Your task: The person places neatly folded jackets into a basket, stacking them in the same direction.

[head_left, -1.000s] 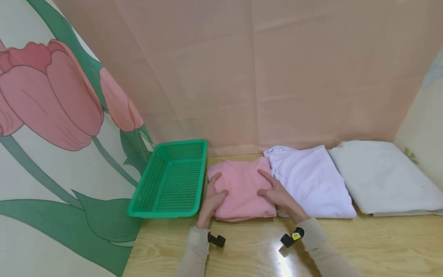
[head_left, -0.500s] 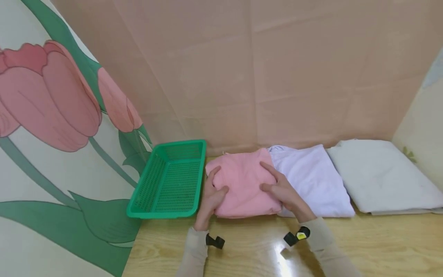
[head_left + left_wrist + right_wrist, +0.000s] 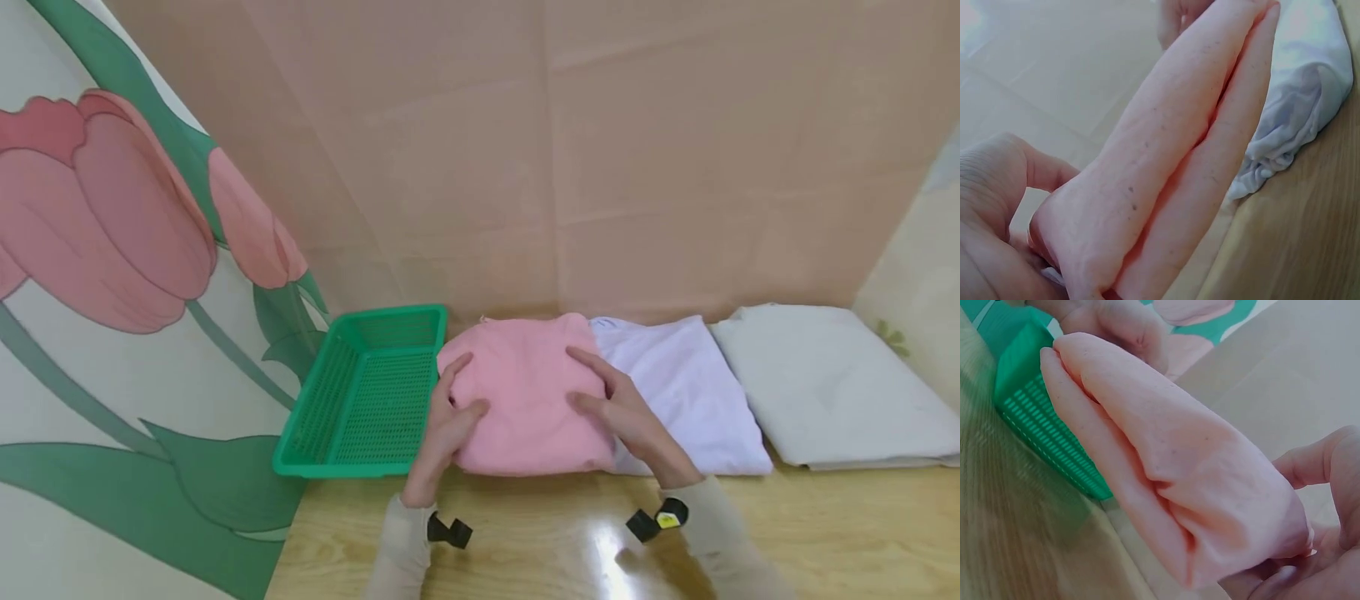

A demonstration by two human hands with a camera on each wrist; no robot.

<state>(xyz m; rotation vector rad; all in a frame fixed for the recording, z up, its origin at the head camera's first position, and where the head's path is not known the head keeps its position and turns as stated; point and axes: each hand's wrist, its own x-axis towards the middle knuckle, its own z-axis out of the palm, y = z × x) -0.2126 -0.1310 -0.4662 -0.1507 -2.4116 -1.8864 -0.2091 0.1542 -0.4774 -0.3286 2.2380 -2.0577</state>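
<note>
Both hands grip a folded pink cloth (image 3: 528,392) from its two sides in the head view, thumbs on top. My left hand (image 3: 446,421) holds the left side, with its thumb and fingers around that edge in the left wrist view. The right side is held by my right hand (image 3: 630,417), its fingers partly underneath in the right wrist view. The cloth's layered front edge (image 3: 1166,162) shows a long open fold and a few dark specks, and it hangs above the wooden table (image 3: 1297,231). Fingers under the cloth are mostly hidden in the head view.
Left of the cloth sits a green slotted plastic basket (image 3: 390,396). A folded pale lavender cloth (image 3: 682,400) lies to the right, partly overlapped by the pink one. Farther right is a folded off-white cloth (image 3: 832,383). A beige sheet (image 3: 525,158) hangs behind.
Both hands have raised the pink cloth off the table, and it looks larger and nearer to the head camera. The basket and the other cloths have stayed in place.
</note>
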